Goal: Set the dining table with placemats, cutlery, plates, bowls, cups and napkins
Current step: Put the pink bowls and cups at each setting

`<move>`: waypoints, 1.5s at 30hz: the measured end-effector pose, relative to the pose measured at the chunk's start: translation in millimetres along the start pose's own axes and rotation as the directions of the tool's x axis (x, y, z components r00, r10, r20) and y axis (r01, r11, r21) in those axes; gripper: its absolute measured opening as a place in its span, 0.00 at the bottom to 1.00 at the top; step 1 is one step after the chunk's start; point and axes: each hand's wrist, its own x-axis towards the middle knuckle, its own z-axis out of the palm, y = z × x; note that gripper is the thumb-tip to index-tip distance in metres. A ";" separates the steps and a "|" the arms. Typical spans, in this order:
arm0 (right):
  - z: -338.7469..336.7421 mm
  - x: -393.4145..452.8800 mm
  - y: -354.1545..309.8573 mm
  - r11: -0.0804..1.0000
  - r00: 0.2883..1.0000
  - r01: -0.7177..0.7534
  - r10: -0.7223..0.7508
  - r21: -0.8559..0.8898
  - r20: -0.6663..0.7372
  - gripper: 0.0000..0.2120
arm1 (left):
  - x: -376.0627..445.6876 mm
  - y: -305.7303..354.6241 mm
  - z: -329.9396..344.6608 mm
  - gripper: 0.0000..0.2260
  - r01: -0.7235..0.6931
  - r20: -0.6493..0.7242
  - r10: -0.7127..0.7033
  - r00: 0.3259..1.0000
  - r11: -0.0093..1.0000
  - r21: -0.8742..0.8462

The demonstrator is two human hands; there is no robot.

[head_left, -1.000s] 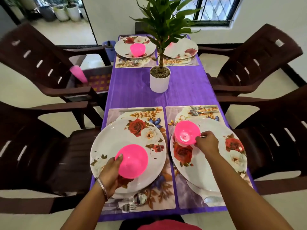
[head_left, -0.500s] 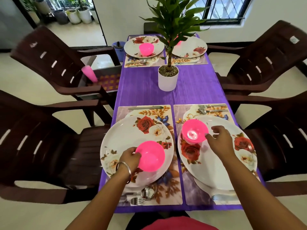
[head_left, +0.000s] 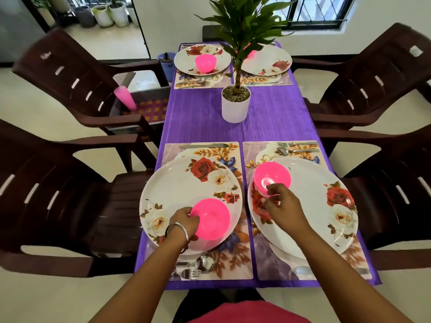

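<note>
While both near plates are getting their bowls, the bowl step is finishing. Left hand (head_left: 186, 221) is curling its fingers round the rim of the left pink bowl (head_left: 212, 219), which is sitting on the near side of the left plate (head_left: 182, 183). Right hand (head_left: 285, 203) is pinching the near rim of the right pink bowl (head_left: 271, 177), which is sitting at the far left of the right plate (head_left: 326, 206).

Next move, as I'm judging it: letting go of both, maybe centring them first, then going for cups and napkins.

Count:
- placemats: 4
- plates: 4
- bowls: 4, one of them a far bowl (head_left: 250, 53) half hiding behind the potted plant (head_left: 235, 103)
- cutlery on every mat; can't count the pieces
- cups on the table: 0; a pink stack (head_left: 124, 97), likely cups, is waiting on the left chair
- napkins: none showing
</note>
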 end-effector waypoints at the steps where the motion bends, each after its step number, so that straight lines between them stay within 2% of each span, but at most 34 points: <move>1: 0.4 0.0 -0.4 1.000 1.000 0.011 -0.011 -0.001 0.013 0.18 | -0.4 -0.6 0.1 0.15 0.007 -0.001 -0.007 1.000 1.000 0.006; 6: 0.4 0.0 -1.0 0.999 0.998 0.038 -0.038 -0.007 0.040 0.17 | -0.5 -5.2 -1.1 0.18 -0.013 -0.042 0.015 0.999 0.999 0.048; 9: -2.3 -2.0 -3.6 0.999 0.998 0.046 -0.046 0.003 0.035 0.17 | -1.5 -5.0 -4.2 0.23 -0.117 -0.186 0.131 0.974 0.989 0.087; 12: -9.0 -6.0 -7.5 0.998 0.998 0.055 -0.055 0.041 -0.015 0.16 | -12.5 11.2 -10.2 0.17 -0.359 -0.344 0.360 0.867 0.931 0.070; 15: -18.4 -14.0 -7.6 0.993 0.992 0.080 -0.071 0.087 -0.100 0.15 | -20.7 38.2 -11.7 0.08 -0.541 -0.371 0.494 0.786 0.841 -0.026; 18: -31.0 -28.7 -6.4 0.991 0.974 0.098 -0.076 0.094 -0.212 0.16 | -28.9 72.4 -1.1 0.03 -0.647 -0.311 0.585 0.749 0.745 -0.159; 23: -70.6 -55.2 1.9 0.984 0.903 0.082 -0.006 0.158 -0.430 0.16 | -50.9 128.8 53.7 0.07 -0.727 -0.098 0.740 0.665 0.613 -0.308; 27: -127.2 -93.4 26.1 0.975 0.810 0.099 0.038 0.199 -0.585 0.16 | -102.4 163.0 123.1 0.12 -0.780 0.093 0.850 0.519 0.515 -0.355; 31: -196.5 -136.3 69.9 0.980 0.723 0.093 0.055 0.176 -0.689 0.18 | -169.6 197.0 200.8 0.06 -0.806 0.240 0.904 0.353 0.424 -0.414; 33: -238.2 -156.1 88.7 0.987 0.691 0.095 0.029 0.130 -0.722 0.17 | -205.5 218.0 243.0 0.06 -0.801 0.250 0.920 0.302 0.387 -0.456; 36: -309.0 -199.7 121.2 0.994 0.631 0.086 -0.005 0.062 -0.776 0.14 | -277.5 242.5 313.4 0.11 -0.794 0.272 0.941 0.199 0.318 -0.519; 39: -374.1 -232.6 150.7 0.998 0.603 0.062 -0.013 0.031 -0.798 0.14 | -339.4 261.8 370.2 0.13 -0.783 0.265 0.956 0.126 0.260 -0.566; 45: -493.1 -241.7 195.8 0.994 0.595 0.086 -0.102 -0.062 -0.798 0.14 | -408.3 326.1 454.7 0.05 -0.781 0.237 0.969 0.075 0.204 -0.590</move>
